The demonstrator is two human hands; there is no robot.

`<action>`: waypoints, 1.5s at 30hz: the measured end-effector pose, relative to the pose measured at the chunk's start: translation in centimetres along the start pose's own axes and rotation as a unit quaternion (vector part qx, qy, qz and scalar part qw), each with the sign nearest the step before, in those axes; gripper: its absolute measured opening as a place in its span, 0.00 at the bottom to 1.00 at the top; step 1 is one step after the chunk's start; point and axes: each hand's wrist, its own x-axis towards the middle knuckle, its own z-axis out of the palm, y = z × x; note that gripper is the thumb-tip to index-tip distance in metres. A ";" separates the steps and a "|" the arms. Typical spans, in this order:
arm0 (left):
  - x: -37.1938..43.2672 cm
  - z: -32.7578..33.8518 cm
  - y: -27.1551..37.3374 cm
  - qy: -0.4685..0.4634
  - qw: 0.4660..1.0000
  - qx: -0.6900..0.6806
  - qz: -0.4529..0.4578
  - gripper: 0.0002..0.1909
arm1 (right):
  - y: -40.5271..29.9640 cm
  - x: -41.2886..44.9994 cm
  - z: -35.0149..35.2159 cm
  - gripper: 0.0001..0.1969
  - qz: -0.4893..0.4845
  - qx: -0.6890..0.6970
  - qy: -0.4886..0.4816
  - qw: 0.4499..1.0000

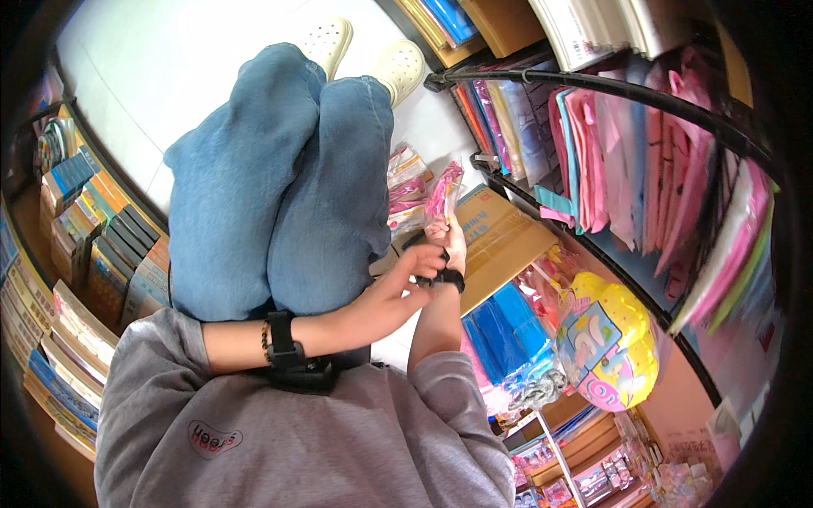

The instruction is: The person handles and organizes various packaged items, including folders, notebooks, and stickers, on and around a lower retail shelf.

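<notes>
My right hand holds a clear plastic packet with bright pink contents, pointing away from me. A black wristband sits on my right wrist. Across it reaches my left hand, its fingers and thumb on either side of the band; the exact grip is partly hidden. Another black strap and a beaded bracelet are on my left wrist. More pink and white packets lie on the floor, between my knee and the held packet.
A cardboard box lies just right of my hands, with blue packaged goods and a yellow foil balloon nearer me. A black-framed rack of pink bags and folders stands at right. Shelves of books line the left.
</notes>
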 end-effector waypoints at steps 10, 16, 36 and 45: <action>0.9 0.3 -2.7 0.069 0.991 0.088 0.077 0.43 | 3.6 -21.3 4.9 0.20 -0.282 -0.165 -0.081 0.942; -0.5 0.5 0.5 0.023 0.984 -0.166 0.065 0.30 | 7.0 -27.9 7.7 0.25 -0.481 -0.314 -0.068 0.816; -2.2 -0.8 0.9 -0.037 0.962 -0.264 0.060 0.24 | 8.6 -30.7 5.8 0.14 -0.651 -0.578 0.051 0.490; -1.9 -0.7 0.6 0.001 0.966 -0.247 0.075 0.23 | 8.9 -30.6 5.4 0.05 -0.704 -0.561 0.057 0.432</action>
